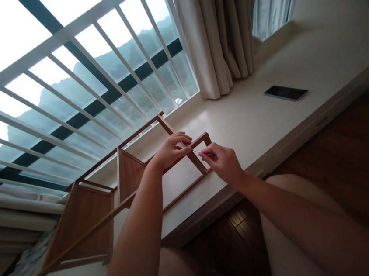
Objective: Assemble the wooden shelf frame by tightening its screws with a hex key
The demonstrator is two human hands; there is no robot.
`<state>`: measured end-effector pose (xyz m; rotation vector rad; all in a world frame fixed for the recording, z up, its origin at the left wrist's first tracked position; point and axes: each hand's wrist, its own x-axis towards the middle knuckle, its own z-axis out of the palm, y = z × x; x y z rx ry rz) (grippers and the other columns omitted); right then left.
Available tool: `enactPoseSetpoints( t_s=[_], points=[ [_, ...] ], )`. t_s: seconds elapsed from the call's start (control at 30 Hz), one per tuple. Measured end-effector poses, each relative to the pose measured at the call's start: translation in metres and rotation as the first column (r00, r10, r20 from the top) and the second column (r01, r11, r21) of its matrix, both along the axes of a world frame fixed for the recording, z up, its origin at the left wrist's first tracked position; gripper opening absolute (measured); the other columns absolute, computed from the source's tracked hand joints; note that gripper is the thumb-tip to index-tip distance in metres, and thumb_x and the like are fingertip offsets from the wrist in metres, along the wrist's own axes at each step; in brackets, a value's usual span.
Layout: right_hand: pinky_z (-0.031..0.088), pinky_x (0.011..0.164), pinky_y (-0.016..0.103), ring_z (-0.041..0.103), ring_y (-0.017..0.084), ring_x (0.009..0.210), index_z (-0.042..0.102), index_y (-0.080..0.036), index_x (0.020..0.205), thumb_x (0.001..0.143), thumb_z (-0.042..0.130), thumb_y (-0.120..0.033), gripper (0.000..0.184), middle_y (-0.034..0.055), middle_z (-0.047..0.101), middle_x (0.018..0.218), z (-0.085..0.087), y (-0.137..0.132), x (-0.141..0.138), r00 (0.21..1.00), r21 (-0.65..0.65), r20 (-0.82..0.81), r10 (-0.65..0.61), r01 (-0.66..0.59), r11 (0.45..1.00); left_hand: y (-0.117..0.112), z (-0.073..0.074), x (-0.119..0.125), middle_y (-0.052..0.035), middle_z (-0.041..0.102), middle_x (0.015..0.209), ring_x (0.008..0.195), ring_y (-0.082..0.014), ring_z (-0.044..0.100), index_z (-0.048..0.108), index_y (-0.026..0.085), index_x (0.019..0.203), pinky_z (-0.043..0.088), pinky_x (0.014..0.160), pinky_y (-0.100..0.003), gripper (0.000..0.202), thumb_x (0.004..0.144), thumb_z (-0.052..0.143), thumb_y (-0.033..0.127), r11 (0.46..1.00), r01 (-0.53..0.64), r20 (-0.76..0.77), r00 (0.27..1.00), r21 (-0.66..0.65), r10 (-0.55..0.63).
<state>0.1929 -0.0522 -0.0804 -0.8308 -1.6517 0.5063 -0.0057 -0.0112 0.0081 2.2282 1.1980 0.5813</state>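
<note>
Pale desk (268,120) runs under railed window (66,80), phone (285,92) further along. On it a wooden rack (90,213) lies sideways; left hand (172,150) grip closed round its end rail, right hand (225,162) grip pinching a thin tool (202,154).

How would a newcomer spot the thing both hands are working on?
Below the window's white railing runs a pale ledge, and on it a wooden shelf rack lies on its side. The left hand grips its end frame while the right hand pinches a small thin tool beside it. It is the only brown wooden piece there; the phone is flat and black.
</note>
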Motion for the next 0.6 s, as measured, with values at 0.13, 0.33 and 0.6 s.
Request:
enactPoseSetpoints(
  t_s=[0.13,0.33,0.6],
  points=[
    [0.044,0.065,0.027,0.058,0.013,0.065,0.061,-0.019,0.083,0.091,0.058,-0.034,0.017,0.0012,0.063,0.071,0.002,0.002,-0.003,0.999,0.057,0.022,-0.029,0.027,0.998,0.000,0.000,0.000,-0.0127,0.059,0.120,0.127,-0.0273,0.046,0.070,0.019,0.101,0.052,0.074,-0.029,0.025,0.083,0.063,0.034,1.000,-0.015,-0.010,1.000,-0.007,0.015],
    [0.042,0.065,0.029,0.054,0.014,0.064,0.060,-0.019,0.080,0.092,0.054,-0.033,0.019,0.0029,0.061,0.071,-0.002,0.006,-0.009,0.990,0.054,0.110,-0.093,0.087,0.995,0.002,-0.003,-0.002,-0.0126,0.059,0.122,0.129,-0.0279,0.043,0.070,0.019,0.101,0.052,0.077,-0.032,0.025,0.082,0.065,0.034,1.000,-0.017,0.005,1.000,-0.015,0.017],
    [0.042,0.068,0.029,0.055,0.015,0.067,0.058,-0.018,0.076,0.091,0.053,-0.027,0.018,0.0034,0.060,0.070,0.001,0.004,-0.011,0.972,0.085,0.198,-0.130,0.116,0.990,0.000,-0.001,0.000,-0.0133,0.061,0.118,0.127,-0.0286,0.045,0.070,0.018,0.097,0.052,0.074,-0.030,0.023,0.081,0.066,0.034,1.000,-0.012,0.020,1.000,-0.017,0.012]
  ],
)
